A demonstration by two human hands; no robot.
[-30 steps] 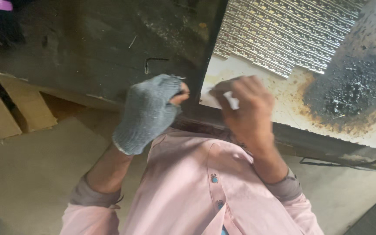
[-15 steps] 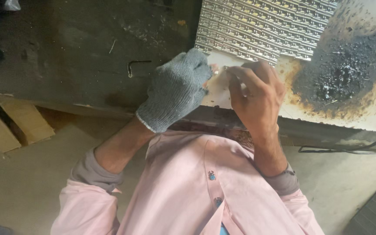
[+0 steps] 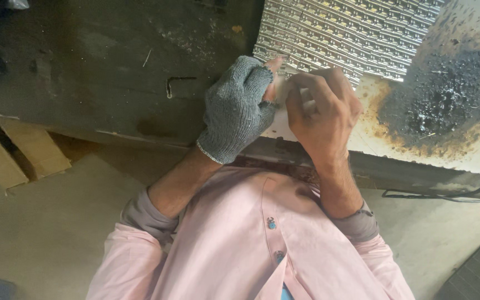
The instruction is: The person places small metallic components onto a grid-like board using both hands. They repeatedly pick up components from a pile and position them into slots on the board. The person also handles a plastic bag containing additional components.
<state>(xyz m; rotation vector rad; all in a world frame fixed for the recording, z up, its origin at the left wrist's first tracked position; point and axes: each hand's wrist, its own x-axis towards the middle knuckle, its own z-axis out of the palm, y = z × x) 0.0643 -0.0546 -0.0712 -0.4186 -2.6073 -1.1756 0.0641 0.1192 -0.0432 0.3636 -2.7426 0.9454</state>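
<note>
2 hands side by side at the bench edge (image 3: 306,158), ridged sheet (image 3: 351,33) behind, hex key (image 3: 176,84) left.

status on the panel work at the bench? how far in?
Done: nothing visibly finished; the ribbed metal panel lies whole on the scorched board. In hand: the gloved left hand and bare right hand meet at the panel's near edge, pinching a small pale piece, too hidden to identify. Left: cannot tell; the hex key lies untouched on the bench.
</note>
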